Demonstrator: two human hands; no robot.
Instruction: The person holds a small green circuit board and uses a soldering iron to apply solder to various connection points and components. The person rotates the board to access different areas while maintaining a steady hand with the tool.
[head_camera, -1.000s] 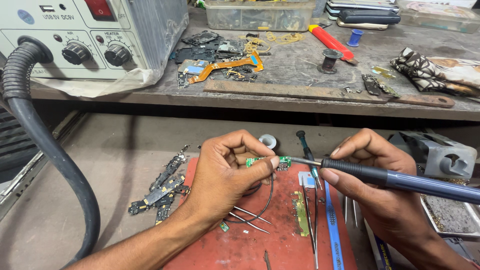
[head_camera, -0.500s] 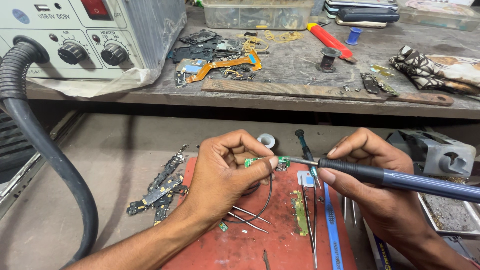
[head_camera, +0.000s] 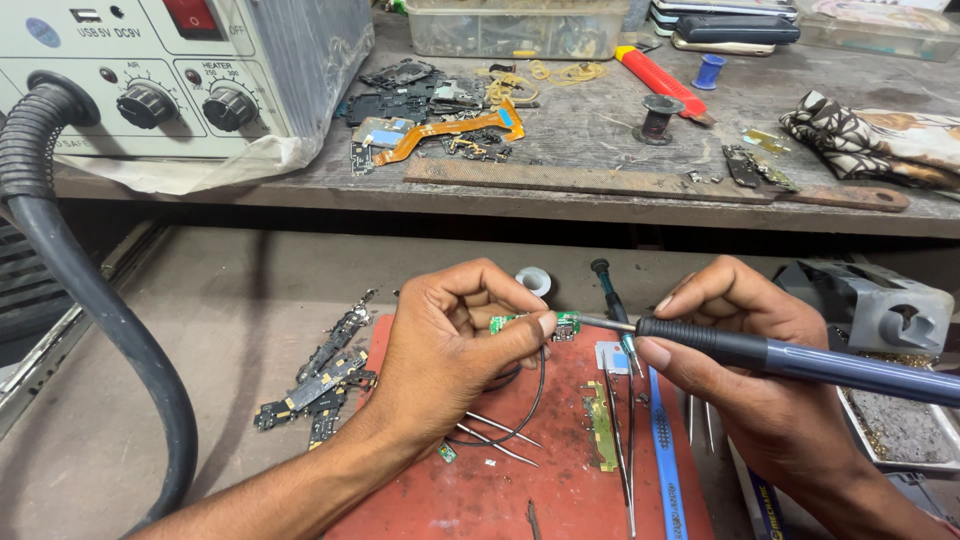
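The left hand (head_camera: 450, 345) is pinching a small green circuit board (head_camera: 530, 324) while the right hand (head_camera: 745, 345) is gripping a soldering iron (head_camera: 800, 358), its tip touching the board, soldering apparently underway.

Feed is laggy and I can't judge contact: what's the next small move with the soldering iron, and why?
Probably ease the soldering iron tip a touch leftward onto the small green circuit board. The right hand has the tip right at the board's connector end, contact unclear, and the left hand pinches the board above the red mat.
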